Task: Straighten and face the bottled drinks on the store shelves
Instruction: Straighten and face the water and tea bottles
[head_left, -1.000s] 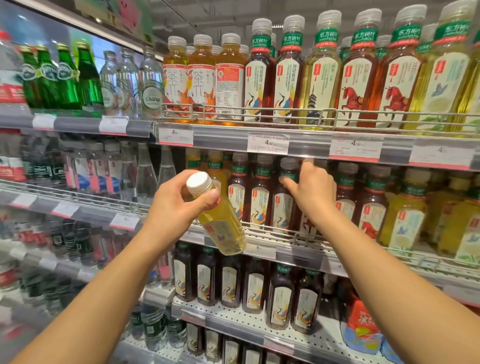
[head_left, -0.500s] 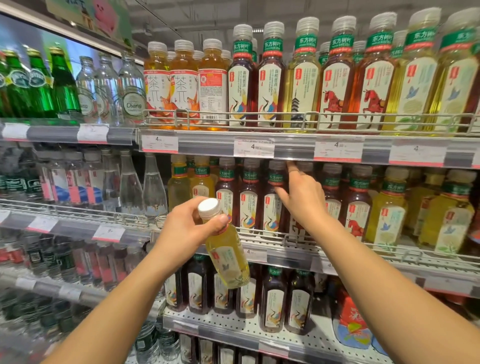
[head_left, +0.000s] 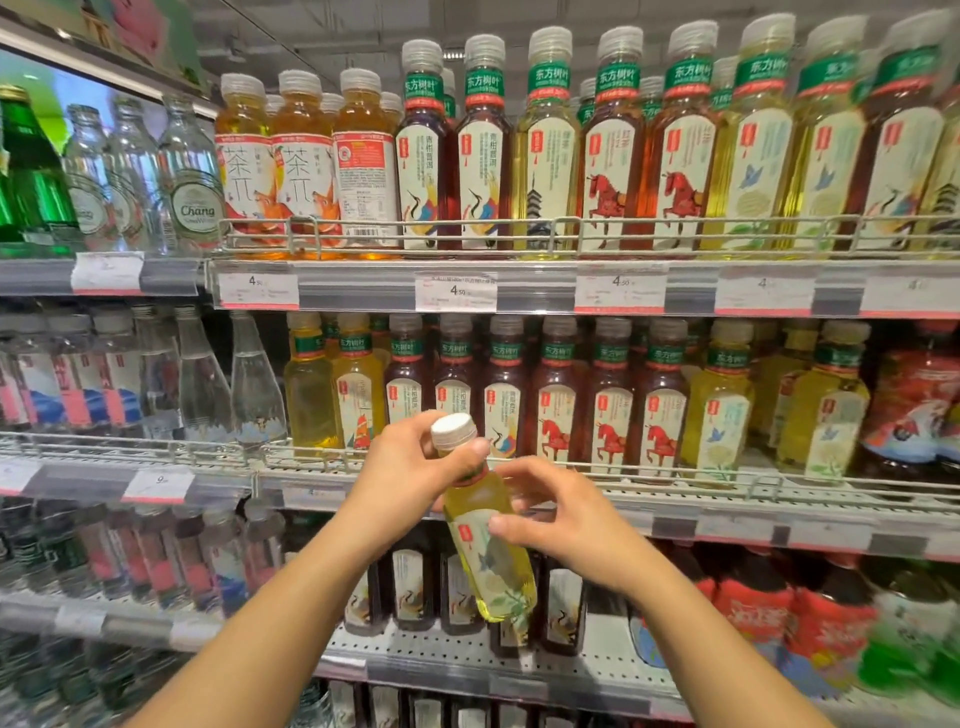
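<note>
Left hand (head_left: 410, 478) grips the green tea bottle (head_left: 485, 540) at its neck; right hand (head_left: 561, 525) pinches its label. Full plastic, probably hefty and slick; hold the shoulder.

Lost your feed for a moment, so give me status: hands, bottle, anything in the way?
Left hand grips yellow-green tea bottle at neck. Right hand pinches its label. Bottle tilted, off the middle wire-fronted shelf. Nothing between bottle and shelf.

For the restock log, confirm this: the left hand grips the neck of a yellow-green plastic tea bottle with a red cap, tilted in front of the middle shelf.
Wrong on the cap: the head view shows the yellow-green plastic tea bottle has a white cap, not red. The left hand does grip its neck, tilted before the middle shelf.
</note>
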